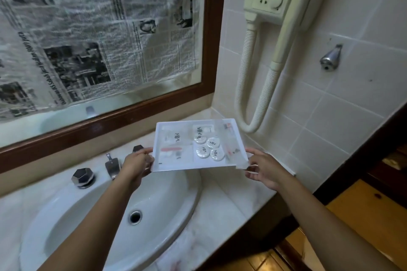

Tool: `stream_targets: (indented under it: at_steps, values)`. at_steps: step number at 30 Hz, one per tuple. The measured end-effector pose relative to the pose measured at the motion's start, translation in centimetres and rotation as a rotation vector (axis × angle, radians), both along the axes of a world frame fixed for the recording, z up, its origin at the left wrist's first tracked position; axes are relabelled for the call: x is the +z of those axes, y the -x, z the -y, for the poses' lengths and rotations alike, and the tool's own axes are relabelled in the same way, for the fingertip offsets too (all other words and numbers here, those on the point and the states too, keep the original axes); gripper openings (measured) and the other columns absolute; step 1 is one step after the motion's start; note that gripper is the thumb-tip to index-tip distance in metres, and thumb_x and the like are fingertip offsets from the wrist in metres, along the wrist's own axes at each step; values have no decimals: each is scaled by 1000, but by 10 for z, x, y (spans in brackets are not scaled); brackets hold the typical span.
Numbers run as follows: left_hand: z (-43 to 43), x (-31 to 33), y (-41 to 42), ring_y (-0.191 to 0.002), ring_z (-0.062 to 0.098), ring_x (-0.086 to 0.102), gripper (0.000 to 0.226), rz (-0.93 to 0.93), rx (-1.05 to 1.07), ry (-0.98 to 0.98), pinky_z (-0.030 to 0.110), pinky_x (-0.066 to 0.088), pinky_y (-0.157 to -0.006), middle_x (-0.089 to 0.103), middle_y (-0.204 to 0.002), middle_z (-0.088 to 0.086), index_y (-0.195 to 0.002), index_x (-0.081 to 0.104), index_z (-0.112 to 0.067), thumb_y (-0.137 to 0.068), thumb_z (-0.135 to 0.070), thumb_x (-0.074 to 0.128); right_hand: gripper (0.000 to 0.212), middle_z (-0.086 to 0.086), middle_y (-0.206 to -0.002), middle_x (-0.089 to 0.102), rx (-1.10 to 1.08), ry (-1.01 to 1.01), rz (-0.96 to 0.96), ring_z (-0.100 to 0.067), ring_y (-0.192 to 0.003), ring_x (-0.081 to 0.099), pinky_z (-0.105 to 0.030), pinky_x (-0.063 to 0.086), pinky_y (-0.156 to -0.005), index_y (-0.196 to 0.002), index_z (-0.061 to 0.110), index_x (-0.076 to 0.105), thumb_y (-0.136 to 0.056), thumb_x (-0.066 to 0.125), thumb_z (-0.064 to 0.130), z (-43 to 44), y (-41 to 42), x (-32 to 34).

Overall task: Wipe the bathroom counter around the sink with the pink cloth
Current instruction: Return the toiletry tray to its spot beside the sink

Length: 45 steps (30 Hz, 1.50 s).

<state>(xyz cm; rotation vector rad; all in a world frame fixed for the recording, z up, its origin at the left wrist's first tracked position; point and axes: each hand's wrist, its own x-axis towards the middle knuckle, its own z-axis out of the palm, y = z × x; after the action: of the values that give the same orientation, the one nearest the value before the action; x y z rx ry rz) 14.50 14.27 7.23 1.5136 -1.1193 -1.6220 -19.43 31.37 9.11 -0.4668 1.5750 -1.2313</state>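
To the left of my left hand stand a dark tap knob point(83, 177) and the metal spout point(112, 166), both at the back rim of the sink point(167, 196). My left hand point(137, 164) grips the left edge of the white tray point(169, 126), with the thumb on the rim and the fingers curled under it. The tray is between my two hands, and it seems to be lifted a little over the right side of the sink. I cannot tell if its far edge touches the counter point(220, 211). In the tray lie four round soaps point(209, 147) and some flat sachets, all loose. My right hand point(266, 169) pinches the near right corner of the tray, thumb on top. Beyond this hand, on the tiled wall, hangs a hair dryer point(286, 28) with its hose.

The pink cloth is not in view, so I think the wiping is not begun. I judge that this step is to take the tray away so the counter under it is free. To do it well I should hold the tray level, because it looks tilted toward me and the soaps could slide. Both hands should move together and slowly. I should set it down on a spot that I do not need to wipe first.
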Motion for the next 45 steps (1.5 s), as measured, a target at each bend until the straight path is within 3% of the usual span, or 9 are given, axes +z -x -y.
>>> stream_targets:
  at_steps: [6,9,13,24,27,30,37,40,45]
  values:
    - [55,-4,26,-91,38,70,50,274,-24,80,41,63,-70,72,-116,21,-124,72,-8,-85,10,44,48,-20,-115,75,21,-3,72,-30,-92,62,-36,56,-79,-126,16,69,-93,47,-12,46,15,-23]
    - [76,0,43,-69,34,62,45,417,-61,118,27,47,-54,73,-96,19,-110,75,-14,-81,2,44,48,-22,-119,74,-13,-16,110,-31,-98,62,-33,55,-78,-129,10,69,-93,48,-13,79,31,-44]
    - [107,-12,64,-90,40,70,35,549,-55,125,40,57,-72,74,-101,14,-87,74,-24,-67,-15,47,33,-16,-109,76,-86,-31,180,-24,-90,64,-28,53,-74,-123,2,71,-97,54,-10,119,47,-75]
    - [137,-63,123,-85,36,62,30,603,76,-17,32,51,-72,67,-85,16,-68,65,-15,-84,6,51,33,-10,-109,70,-294,-61,404,-13,-89,64,-16,60,-62,-127,0,66,-102,45,-7,210,92,-124]
    - [140,-74,134,-82,36,63,19,667,47,5,34,49,-68,65,-80,18,-76,70,-10,-74,-1,53,36,-7,-105,69,-436,-35,503,-15,-90,66,-25,60,-85,-137,1,61,-103,49,2,222,89,-129]
    - [144,-82,147,-116,39,62,30,782,1,33,36,50,-91,70,-115,21,-112,72,-3,-86,0,58,37,-13,-128,67,-501,-14,529,-23,-114,66,-35,48,-111,-139,2,59,-105,45,4,232,86,-131]
    - [148,-94,180,-123,40,58,37,948,-129,50,37,47,-95,64,-130,21,-127,57,1,-91,-5,60,42,-14,-116,67,-491,-31,442,-28,-134,58,-38,41,-119,-149,2,48,-108,42,6,260,87,-143]
    - [145,-100,186,-127,39,56,42,955,-138,35,35,46,-98,62,-134,20,-131,55,1,-91,-6,61,35,-30,-140,59,-411,-77,373,-40,-132,59,-41,47,-112,-137,-7,54,-104,47,0,261,85,-146]
    - [142,-106,185,-122,39,59,45,920,-80,45,33,45,-96,65,-131,20,-131,60,1,-86,2,57,40,-14,-126,66,-310,-97,324,-24,-123,62,-38,46,-111,-136,-6,58,-97,52,-11,260,59,-132]
